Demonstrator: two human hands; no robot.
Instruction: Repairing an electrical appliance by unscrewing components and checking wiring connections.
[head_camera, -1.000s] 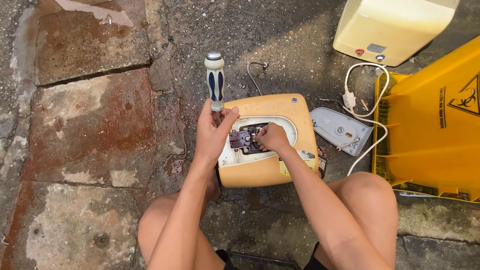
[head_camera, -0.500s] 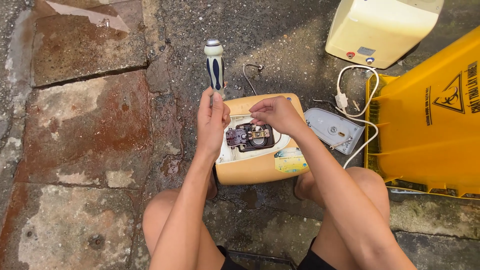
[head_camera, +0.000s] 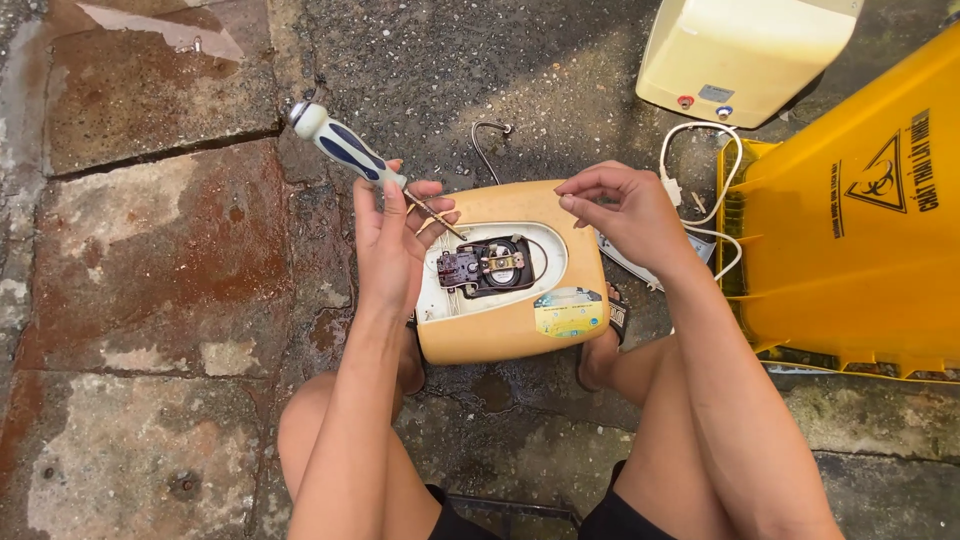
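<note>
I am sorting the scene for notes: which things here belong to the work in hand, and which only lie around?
In hand:
left hand
screwdriver
opened orange housing
black part inside
right hand

Lying about:
cream box
yellow bin
white cable
wire hook

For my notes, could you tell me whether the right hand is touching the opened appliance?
No, the right hand is raised above the orange appliance, its fingers pinched together clear of the casing.
</note>
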